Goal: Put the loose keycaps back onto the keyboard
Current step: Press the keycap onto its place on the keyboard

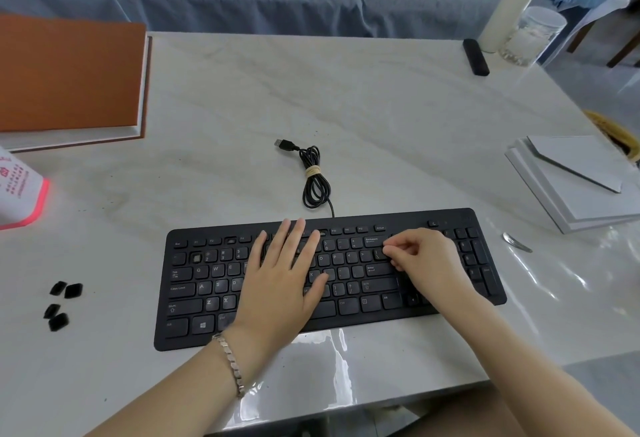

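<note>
1. Clearly, the black keyboard lies flat at the near middle of a pale marble-patterned table, its coiled cable trailing to the far side.
2. Four loose keycaps sit in a small cluster on the table, to the left of the keyboard and well apart from it. An empty key socket shows near the keyboard's upper left.
3. The keycaps look like small, light, stiff plastic shells with smooth sides. They would probably be easiest to pinch by two opposite edges between fingertip and thumb, then press straight down until they seat.
4. The left hand lies flat and open on the middle keys, fingers spread, holding nothing; it seems to steady the board.
5. The right hand is curled, its thumb and forefinger pinched together, touching the keys at the right end of the main block, just above Enter. Whether a keycap is between those fingertips cannot be told.
</note>
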`<state>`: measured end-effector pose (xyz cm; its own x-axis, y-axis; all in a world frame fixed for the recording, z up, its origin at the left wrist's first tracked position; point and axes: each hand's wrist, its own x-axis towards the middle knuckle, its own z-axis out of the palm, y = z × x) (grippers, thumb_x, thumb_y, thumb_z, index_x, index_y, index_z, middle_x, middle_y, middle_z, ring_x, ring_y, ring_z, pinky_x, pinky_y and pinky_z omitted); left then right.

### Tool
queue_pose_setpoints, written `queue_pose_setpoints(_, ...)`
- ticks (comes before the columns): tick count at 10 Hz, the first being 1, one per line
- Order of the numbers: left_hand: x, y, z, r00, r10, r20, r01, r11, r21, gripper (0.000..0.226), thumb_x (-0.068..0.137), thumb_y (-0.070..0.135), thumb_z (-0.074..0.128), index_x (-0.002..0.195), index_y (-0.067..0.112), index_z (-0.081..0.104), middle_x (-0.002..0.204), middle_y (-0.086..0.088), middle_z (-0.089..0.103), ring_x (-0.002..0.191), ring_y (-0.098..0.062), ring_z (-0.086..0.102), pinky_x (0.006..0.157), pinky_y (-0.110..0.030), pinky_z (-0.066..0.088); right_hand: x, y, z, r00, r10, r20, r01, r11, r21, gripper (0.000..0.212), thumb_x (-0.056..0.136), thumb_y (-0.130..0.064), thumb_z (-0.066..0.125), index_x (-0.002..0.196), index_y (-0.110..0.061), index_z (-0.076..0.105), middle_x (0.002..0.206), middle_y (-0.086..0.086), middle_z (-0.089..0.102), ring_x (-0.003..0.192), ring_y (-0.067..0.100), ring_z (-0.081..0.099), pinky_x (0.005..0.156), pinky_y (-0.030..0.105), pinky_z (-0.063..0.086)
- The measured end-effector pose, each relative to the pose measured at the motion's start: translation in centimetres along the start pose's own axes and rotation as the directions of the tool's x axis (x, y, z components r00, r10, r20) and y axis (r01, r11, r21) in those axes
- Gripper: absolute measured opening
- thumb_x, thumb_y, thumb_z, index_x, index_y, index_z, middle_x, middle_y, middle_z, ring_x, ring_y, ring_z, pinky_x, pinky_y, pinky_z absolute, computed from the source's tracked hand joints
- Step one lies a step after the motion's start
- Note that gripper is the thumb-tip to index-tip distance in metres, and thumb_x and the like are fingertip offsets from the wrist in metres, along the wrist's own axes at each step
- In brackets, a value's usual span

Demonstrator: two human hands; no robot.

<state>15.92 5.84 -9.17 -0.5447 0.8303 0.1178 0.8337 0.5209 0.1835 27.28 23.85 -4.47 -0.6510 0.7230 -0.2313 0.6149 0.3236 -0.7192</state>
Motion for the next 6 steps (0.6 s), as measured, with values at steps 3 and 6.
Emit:
queue_pose_setpoints(3,0.0,0.0,0.1,0.999,0.009,-0.033,-0.009,1.000,0.004,0.056,0.090,0.045,0.033,0.131,0.013,0.054,0.140,-0.012,0.049,0.132,-0.028,0.043,0.107,-0.047,0.024,-0.4,-0.2,0.0,1.000,-0.006,-0.004,0.006,1.000,-0.025,0.007,0.079,-0.015,0.072,0.077,-0.021,0.070,0.070,-0.009,0.060,0.062,0.002,0.053,0.058,0.000,0.037)
queue_pose_setpoints(6,-0.1,-0.1,0.4,1.000,0.011,-0.022,-0.011,1.000,0.001,0.056,0.091,0.046,0.033,0.133,0.015,0.053,0.142,-0.011,0.047,0.134,-0.025,0.035,0.108,-0.047,0.023,0.9,-1.4,-0.8,0.988,0.099,0.114,-0.095,0.995,-0.042,0.008,0.078,-0.011,0.074,0.074,-0.016,0.069,0.060,-0.001,0.062,0.052,0.008,0.055,0.050,0.006,0.043)
